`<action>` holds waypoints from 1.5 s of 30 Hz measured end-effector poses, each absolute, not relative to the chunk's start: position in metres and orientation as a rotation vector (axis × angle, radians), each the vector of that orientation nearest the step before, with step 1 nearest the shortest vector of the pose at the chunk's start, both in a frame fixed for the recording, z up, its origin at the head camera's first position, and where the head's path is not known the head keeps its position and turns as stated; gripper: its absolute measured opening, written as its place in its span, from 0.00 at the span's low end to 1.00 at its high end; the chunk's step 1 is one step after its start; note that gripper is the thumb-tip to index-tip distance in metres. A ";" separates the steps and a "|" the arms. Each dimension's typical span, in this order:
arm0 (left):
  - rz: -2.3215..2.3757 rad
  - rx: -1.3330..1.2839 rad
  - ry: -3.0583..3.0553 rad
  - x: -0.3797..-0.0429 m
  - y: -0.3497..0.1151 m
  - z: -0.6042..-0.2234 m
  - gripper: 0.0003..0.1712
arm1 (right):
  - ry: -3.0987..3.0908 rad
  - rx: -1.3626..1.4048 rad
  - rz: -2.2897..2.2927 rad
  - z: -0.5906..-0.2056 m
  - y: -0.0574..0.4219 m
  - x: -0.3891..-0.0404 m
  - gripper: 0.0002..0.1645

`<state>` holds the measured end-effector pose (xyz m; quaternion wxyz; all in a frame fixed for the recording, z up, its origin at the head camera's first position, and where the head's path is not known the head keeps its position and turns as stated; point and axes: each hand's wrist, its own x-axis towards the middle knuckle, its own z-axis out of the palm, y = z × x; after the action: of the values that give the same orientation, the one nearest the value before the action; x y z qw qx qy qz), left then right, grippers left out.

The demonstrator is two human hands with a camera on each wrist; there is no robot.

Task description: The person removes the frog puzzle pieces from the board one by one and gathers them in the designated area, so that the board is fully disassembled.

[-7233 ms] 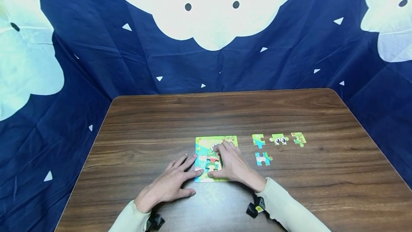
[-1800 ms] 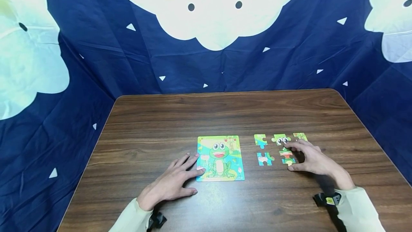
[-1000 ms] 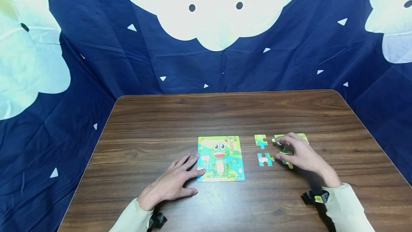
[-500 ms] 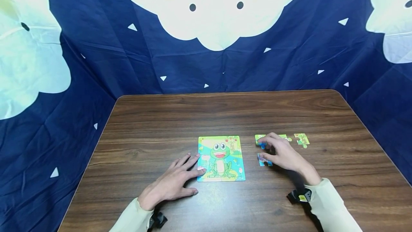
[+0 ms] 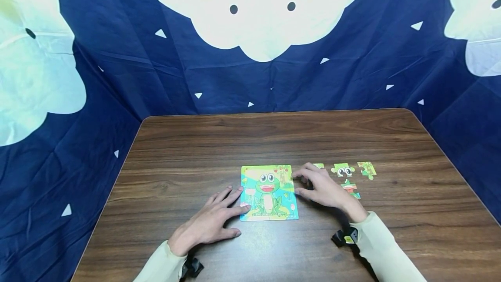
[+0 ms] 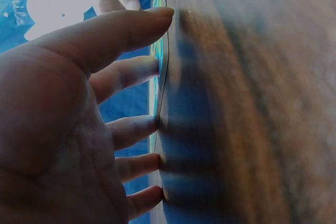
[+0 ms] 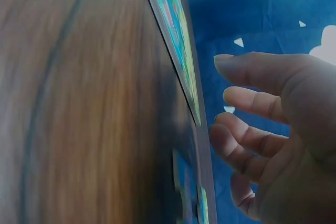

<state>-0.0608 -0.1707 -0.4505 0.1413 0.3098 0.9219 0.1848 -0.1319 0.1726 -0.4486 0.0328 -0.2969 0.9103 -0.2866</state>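
Observation:
A square frog puzzle board (image 5: pixel 268 195) lies flat on the table. My left hand (image 5: pixel 209 221) is spread, its fingertips resting on the board's left edge; the left wrist view shows those fingers (image 6: pixel 134 129) straight along the rim. My right hand (image 5: pixel 321 188) hovers by the right edge of the board, and in the right wrist view its loosely bent fingers (image 7: pixel 252 98) hold nothing. Beyond it lie jigsaw pieces: one with eyes (image 5: pixel 343 170), one with a red mouth (image 5: pixel 349 188), and a green corner piece (image 5: pixel 367 169). Another piece (image 5: pixel 318 166) is mostly covered by the right hand.
The brown wooden table (image 5: pixel 188 142) ends at a rounded far edge. Behind it hangs a dark blue cloth (image 5: pixel 195 73) printed with white clouds. A small black camera (image 5: pixel 344 237) is strapped to the right wrist.
My right hand has moved left, from over the loose pieces to the board's right edge. Since the oldest frame, the mouth piece has joined the loose pieces. My left hand keeps its place.

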 end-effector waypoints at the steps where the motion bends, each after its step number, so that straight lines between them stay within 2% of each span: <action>1: 0.534 0.895 2.662 -0.061 -0.171 -0.451 0.34 | 2.788 -0.926 -0.887 -0.449 0.170 -0.132 0.22; 8: 0.532 0.897 2.666 -0.061 -0.170 -0.451 0.34 | 2.740 -1.036 -0.871 -0.453 0.154 -0.132 0.21; 18: 0.529 0.903 2.662 -0.061 -0.171 -0.452 0.34 | 2.733 -0.978 -0.774 -0.452 0.136 -0.127 0.23; 31: 0.530 0.910 2.668 -0.061 -0.171 -0.452 0.34 | 2.775 -0.882 -0.649 -0.456 0.135 -0.122 0.36; 45: 0.522 0.910 2.669 -0.061 -0.171 -0.452 0.34 | 2.846 -0.868 -0.572 -0.455 0.135 -0.120 0.42</action>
<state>-0.0613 -0.1706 -0.4519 0.1364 0.3142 0.9220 0.1803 -0.1195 0.1354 -0.4552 0.0557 -0.2860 0.9379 -0.1884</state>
